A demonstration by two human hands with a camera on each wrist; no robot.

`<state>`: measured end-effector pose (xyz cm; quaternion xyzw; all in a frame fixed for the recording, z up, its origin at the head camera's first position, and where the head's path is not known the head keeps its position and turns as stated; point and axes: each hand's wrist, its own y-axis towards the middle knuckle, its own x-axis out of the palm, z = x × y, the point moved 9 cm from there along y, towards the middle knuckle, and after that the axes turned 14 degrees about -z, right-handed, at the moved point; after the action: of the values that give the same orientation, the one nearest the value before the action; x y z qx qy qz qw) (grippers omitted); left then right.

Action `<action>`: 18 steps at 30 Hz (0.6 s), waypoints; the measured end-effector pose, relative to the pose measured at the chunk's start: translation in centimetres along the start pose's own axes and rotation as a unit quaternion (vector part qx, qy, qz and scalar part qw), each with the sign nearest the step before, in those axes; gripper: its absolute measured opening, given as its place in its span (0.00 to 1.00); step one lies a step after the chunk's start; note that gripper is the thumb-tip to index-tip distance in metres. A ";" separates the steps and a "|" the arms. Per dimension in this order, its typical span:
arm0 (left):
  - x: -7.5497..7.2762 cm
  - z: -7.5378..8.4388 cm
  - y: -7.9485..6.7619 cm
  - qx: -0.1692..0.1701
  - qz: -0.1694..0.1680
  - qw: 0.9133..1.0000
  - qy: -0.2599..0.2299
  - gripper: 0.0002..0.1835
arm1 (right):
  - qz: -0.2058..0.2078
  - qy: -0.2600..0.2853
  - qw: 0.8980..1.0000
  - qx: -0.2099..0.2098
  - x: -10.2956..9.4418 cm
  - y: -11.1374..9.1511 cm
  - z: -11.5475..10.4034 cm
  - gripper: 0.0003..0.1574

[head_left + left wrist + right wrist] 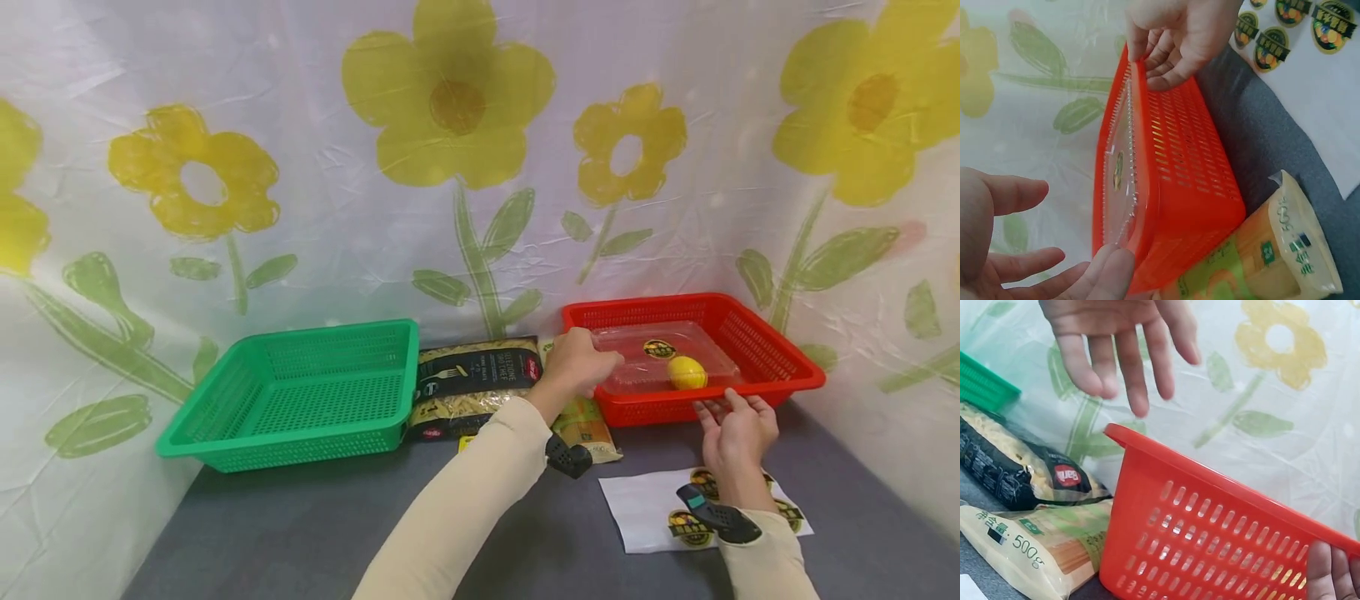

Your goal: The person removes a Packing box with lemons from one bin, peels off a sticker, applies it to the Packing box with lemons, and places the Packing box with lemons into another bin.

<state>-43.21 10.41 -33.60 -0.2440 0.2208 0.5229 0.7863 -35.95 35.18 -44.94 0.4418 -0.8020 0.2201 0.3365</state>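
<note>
A red plastic basket stands at the back right. Inside it lies a clear plastic box with a round dark sticker, plus a yellow, roundish lemon-like thing; whether that is in or on the box I cannot tell. With thumb at the rim and fingers curled beneath, my right hand pinches the basket's front edge. My left hand is at the basket's left end, fingers spread and holding nothing. The left wrist view has its fingertips close by the red rim; contact is unclear.
Left of the red basket lie a pale 500g packet and a black-labelled pasta bag. A green basket stands farther left. A white sheet with round stickers lies under my right forearm. A flowered curtain hangs behind.
</note>
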 end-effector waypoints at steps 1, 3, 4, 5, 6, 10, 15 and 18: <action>-0.3 -0.1 -0.5 0.007 -0.001 1.000 -0.005 0.15 | 0.001 -0.007 1.000 0.000 0.0 0.0 0.0 0.13; -0.9 -0.3 -1.4 0.022 -0.002 1.000 -0.013 0.14 | 0.006 -0.018 1.000 0.000 0.1 -0.1 0.0 0.13; -1.2 -0.5 -1.7 0.029 -0.004 0.999 -0.020 0.14 | 0.010 -0.022 1.000 0.000 0.1 -0.1 0.0 0.13; -1.5 -0.7 -2.1 0.034 -0.006 0.999 -0.028 0.15 | 0.014 -0.028 1.000 -0.001 0.1 -0.1 0.0 0.13; -1.9 -0.9 -2.5 0.039 -0.005 0.999 -0.036 0.16 | 0.018 -0.035 0.999 -0.001 0.1 -0.1 0.1 0.13; -3.2 -2.6 -3.6 0.054 -0.003 0.995 -0.083 0.18 | 0.040 -0.060 0.997 -0.009 0.2 -0.3 0.1 0.19; -5.1 -5.6 -5.5 0.083 0.013 0.983 -0.164 0.16 | 0.077 -0.156 0.984 -0.049 0.4 -1.0 -0.7 0.29; -6.4 -7.8 -7.0 0.094 0.039 0.977 -0.189 0.13 | 0.091 -0.217 0.970 -0.064 0.6 -1.5 -1.0 0.30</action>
<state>-39.71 -1.26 -34.74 -0.0570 0.1260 0.5664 0.8125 -34.59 34.74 -43.72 0.3816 -0.9051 0.0974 0.1604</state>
